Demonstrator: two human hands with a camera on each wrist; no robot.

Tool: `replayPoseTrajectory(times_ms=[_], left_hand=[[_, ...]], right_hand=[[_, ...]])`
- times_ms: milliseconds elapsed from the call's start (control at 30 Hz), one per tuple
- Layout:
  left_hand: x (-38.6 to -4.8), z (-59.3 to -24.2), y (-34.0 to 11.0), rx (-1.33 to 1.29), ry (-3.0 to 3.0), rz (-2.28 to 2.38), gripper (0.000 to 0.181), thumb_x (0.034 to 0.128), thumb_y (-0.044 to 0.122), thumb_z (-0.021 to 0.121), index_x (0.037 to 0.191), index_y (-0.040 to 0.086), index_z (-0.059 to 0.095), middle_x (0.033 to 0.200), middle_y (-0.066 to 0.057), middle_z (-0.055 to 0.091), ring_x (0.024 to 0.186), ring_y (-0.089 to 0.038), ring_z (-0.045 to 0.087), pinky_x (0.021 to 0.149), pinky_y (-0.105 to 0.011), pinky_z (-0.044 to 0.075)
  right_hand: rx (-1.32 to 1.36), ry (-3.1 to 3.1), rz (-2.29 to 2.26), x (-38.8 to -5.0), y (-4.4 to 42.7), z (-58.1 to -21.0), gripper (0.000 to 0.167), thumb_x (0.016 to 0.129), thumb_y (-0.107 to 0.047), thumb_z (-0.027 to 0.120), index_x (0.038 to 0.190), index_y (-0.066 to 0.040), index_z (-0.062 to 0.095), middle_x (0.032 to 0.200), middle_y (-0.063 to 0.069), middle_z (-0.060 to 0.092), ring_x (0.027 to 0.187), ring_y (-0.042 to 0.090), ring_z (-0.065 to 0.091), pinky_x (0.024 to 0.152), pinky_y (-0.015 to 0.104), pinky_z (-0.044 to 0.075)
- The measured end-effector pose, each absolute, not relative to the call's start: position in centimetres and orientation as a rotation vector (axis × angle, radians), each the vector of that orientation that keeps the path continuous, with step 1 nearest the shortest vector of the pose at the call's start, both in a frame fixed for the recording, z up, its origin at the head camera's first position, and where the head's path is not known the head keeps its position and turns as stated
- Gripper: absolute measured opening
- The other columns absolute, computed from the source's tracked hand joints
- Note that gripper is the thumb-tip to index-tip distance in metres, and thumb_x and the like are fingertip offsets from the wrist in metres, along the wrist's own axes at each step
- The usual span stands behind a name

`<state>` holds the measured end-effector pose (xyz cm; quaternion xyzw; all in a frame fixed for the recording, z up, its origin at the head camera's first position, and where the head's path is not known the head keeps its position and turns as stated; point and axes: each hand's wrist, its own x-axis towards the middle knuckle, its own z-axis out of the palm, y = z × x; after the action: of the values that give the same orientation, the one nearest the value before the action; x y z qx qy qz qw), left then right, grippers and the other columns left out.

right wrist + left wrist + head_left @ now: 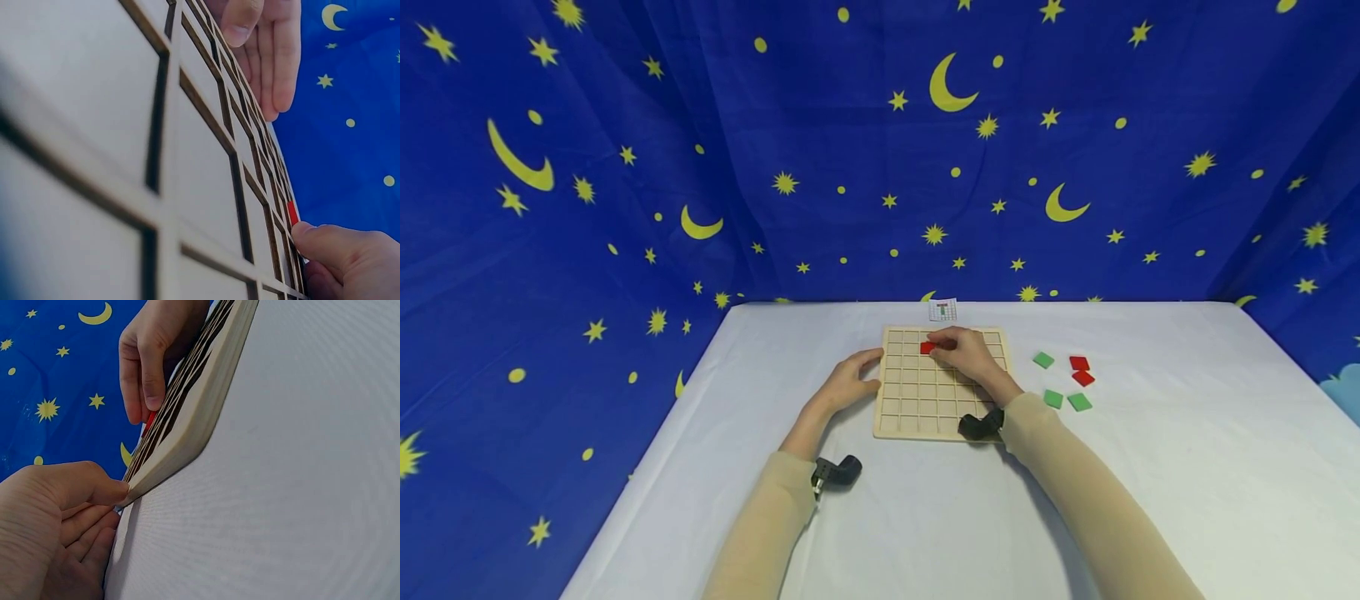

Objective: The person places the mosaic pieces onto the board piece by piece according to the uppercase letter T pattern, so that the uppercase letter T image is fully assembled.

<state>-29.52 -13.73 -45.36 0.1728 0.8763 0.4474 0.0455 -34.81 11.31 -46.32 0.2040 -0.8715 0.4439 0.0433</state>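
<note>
A light wooden board [908, 432] with a raised square grid lies flat on the white table. My right hand [966, 354] reaches over it from the right and pinches a small red square tile [927, 348] between thumb and fingertips, at a cell near the far edge. That tile shows as a thin red sliver [292, 213] by the thumb in the right wrist view. At the board's left edge is my left hand [846, 382], thumb and fingers extended and touching the rim. The left thumb [94, 485] lies against the wood in the left wrist view.
Right of the board lie loose square tiles: three green ones [1053, 399] and two red ones [1079, 363] that touch or nearly touch. A small printed grid card [942, 310] lies beyond the far edge. Blue star-patterned cloth [850, 125] hangs behind and beside the table [925, 517].
</note>
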Motion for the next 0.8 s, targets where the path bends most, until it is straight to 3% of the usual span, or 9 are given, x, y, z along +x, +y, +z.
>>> replayPoseTrajectory(times_ms=[367, 800], left_hand=[[-29.6, -45.3, -13.6, 0.519, 2.685, 1.36, 0.059, 0.0836, -0.001, 0.064, 0.139, -0.002, 0.043, 0.14, -0.017, 0.044, 0.13, -0.03, 0.039, 0.109, -0.038, 0.031], [-29.6, -45.5, -13.8, 0.537, 2.682, 1.364, 0.06, 0.0831, -0.001, 0.064, 0.139, -0.003, 0.042, 0.14, -0.018, 0.044, 0.13, -0.03, 0.039, 0.109, -0.037, 0.031]], right_hand=[[0.631, -2.672, 1.271, -34.8, 11.3, -46.3, 0.033, 0.083, -0.013, 0.071, 0.114, -0.002, 0.068, 0.11, 0.012, 0.066, 0.095, 0.024, 0.062, 0.083, 0.039, 0.052], [0.471, -2.534, 1.856, -34.5, 10.9, -43.5, 0.038, 0.087, -0.016, 0.069, 0.122, -0.002, 0.062, 0.122, 0.013, 0.061, 0.106, 0.025, 0.059, 0.09, 0.039, 0.05]])
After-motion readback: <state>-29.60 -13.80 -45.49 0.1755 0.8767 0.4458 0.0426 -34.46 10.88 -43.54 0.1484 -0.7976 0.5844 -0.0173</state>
